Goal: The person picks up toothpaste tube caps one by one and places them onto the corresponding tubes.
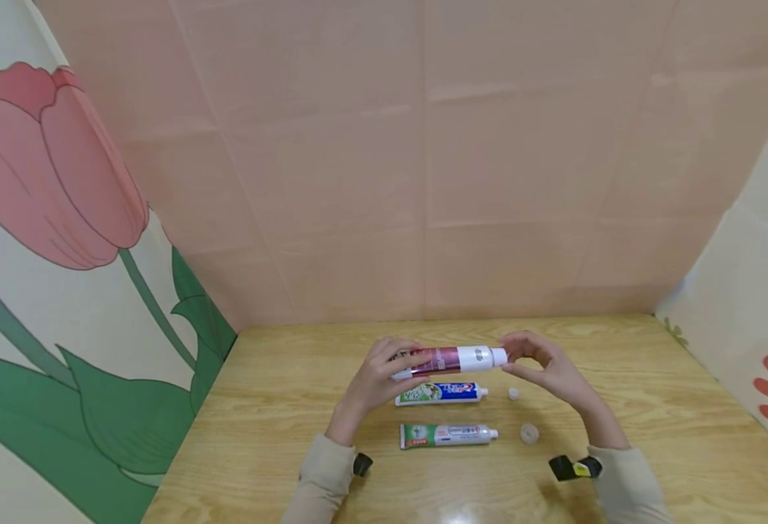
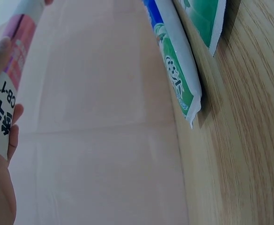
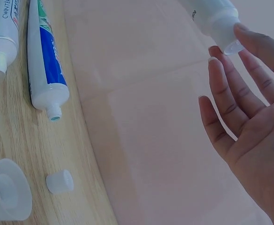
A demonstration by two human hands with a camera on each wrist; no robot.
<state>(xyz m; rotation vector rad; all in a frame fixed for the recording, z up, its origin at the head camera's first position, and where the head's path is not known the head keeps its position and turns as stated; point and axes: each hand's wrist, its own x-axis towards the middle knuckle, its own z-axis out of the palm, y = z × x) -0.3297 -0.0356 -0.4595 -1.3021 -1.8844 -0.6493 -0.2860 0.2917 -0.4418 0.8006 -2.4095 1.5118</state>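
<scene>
A pink and white toothpaste tube (image 1: 445,359) is held up level over the table, its capped end toward the right. My left hand (image 1: 384,371) grips its flat end, thumb and fingers wrapped round the printed body. At the other end, my right hand (image 3: 254,98) pinches the white cap (image 3: 226,38) between thumb and fingertips, the other fingers spread below. Below the raised tube lies a blue and green toothpaste tube (image 1: 445,393), uncapped nozzle to the right. Nearer the front is a green and silver toothpaste tube (image 1: 452,435), its nozzle also bare.
A small white cap (image 3: 60,182) stands on the wooden table (image 1: 259,407) just right of the blue and green tube. A wider whitish cap (image 1: 529,434) lies by the front tube. Behind the table rises a pinkish backdrop (image 1: 331,182); a tulip-printed panel (image 1: 49,167) borders the left.
</scene>
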